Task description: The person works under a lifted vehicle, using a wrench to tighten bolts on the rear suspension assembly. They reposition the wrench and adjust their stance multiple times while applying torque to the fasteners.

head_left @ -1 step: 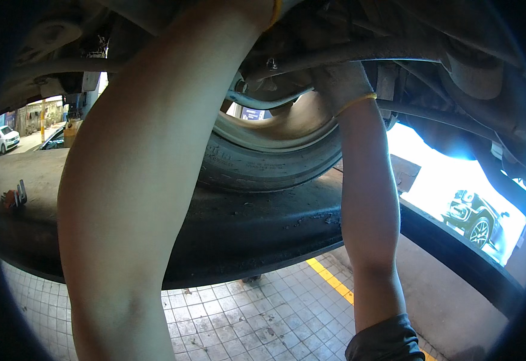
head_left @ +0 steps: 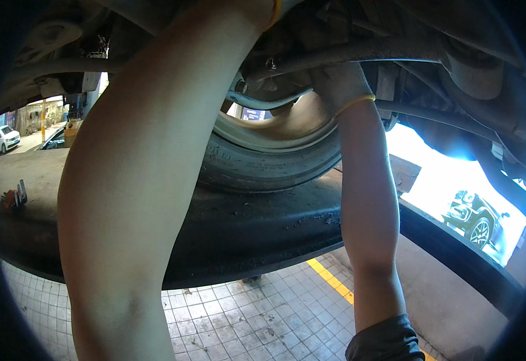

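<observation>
Both forearms reach up under a raised vehicle. My left hand (head_left: 284,8), in a glove with a yellow cuff, is mostly cut off by the top edge among dark underbody parts; its fingers are out of sight. My right hand (head_left: 344,87), also gloved, reaches up at a dark crossways bar (head_left: 395,50), near a curved metal arm (head_left: 257,100) and the inner side of a wheel with its tyre (head_left: 263,165). Its fingers are hidden in the dark parts, so what it grips cannot be made out.
A dark lift runway (head_left: 245,253) runs below the wheel; an orange-handled tool (head_left: 14,196) lies on its left part. Below are floor tiles (head_left: 233,319) with a yellow line. A white car (head_left: 4,138) stands outside at left, and a bright car picture (head_left: 479,222) shows at right.
</observation>
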Demonstrator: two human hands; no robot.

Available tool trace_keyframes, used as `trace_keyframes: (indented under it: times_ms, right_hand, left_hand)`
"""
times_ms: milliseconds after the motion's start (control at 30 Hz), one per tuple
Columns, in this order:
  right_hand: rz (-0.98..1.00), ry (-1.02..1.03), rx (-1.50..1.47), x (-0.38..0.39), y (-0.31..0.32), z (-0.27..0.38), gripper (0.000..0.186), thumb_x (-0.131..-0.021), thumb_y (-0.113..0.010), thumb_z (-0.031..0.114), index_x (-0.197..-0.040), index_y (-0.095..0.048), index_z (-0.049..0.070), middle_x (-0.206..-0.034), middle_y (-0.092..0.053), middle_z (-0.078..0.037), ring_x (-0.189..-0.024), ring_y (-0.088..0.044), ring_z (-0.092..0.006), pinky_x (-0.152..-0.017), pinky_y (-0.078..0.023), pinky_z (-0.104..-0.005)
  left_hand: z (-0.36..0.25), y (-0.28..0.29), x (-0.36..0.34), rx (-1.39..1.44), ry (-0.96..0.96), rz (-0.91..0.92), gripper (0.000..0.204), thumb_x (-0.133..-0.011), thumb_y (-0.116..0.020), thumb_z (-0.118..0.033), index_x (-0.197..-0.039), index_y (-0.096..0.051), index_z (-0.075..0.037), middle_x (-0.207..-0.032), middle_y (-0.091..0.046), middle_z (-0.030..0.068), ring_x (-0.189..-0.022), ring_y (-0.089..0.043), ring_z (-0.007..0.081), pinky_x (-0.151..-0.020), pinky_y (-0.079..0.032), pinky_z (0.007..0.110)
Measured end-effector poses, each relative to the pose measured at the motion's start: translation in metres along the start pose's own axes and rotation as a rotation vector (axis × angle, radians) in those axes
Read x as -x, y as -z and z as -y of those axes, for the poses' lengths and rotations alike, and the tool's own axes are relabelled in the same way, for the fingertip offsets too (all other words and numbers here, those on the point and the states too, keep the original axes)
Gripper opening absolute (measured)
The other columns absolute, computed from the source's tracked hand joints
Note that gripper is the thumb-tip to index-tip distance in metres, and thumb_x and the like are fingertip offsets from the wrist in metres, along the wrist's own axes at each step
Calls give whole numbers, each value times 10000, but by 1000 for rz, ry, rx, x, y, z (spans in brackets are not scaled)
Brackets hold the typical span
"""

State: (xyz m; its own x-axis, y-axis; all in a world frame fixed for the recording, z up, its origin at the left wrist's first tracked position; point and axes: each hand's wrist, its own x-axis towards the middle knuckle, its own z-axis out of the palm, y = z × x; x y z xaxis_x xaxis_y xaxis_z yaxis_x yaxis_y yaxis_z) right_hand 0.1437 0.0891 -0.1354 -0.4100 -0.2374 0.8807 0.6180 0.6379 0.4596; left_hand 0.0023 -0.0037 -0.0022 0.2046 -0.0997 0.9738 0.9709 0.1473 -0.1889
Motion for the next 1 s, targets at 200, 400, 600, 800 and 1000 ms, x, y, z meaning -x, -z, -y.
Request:
trace_keyframes:
  times_ms: [200, 400, 600, 800, 1000]
  right_hand:
    - [-20, 42, -3, 1, -6, -2, 389, -997, -649, 256, -1355, -610, 110, -1402, -591, -129, -1275, -579, -289, -1072, -486, -397]
    - [-24, 30, -11, 9, -8, -17, 365, -987, -656, 245, -1320, -620, 97, -1343, -607, -130, -1224, -594, -280, -1027, -496, -391]
    - [26, -31, 8, 20, 10, -43, 343, -977, -664, 233, -1284, -630, 84, -1285, -622, -131, -1172, -609, -271, -981, -507, -385]
    - [50, -57, 48, 37, 3, -64, 320, -967, -672, 222, -1248, -641, 71, -1226, -638, -133, -1121, -624, -261, -936, -517, -379]
    - [47, -75, 41, 64, -8, -67, 299, -957, -679, 211, -1213, -651, 58, -1167, -654, -134, -1069, -639, -252, -890, -528, -373]
  left_hand:
    - [-9, 17, 13, 17, 115, 139, 458, -1033, -402, -276, -1392, -617, -88, -1439, -597, 195, -1308, -572, 390, -1108, -444, 468]
    - [-2, 12, 18, 16, 60, 145, 435, -1036, -430, -285, -1381, -626, -106, -1396, -617, 175, -1256, -593, 355, -1068, -464, 441]
    - [-17, 18, 42, 110, 32, 173, 411, -1040, -458, -293, -1370, -635, -125, -1354, -637, 156, -1205, -614, 319, -1028, -483, 414]
    - [19, 77, 107, 254, 19, 328, 388, -1043, -486, -302, -1359, -645, -144, -1311, -657, 136, -1153, -634, 283, -987, -503, 386]
    - [44, 179, 210, 344, 119, 661, 365, -1046, -514, -310, -1349, -654, -162, -1269, -677, 117, -1102, -655, 248, -947, -523, 359]
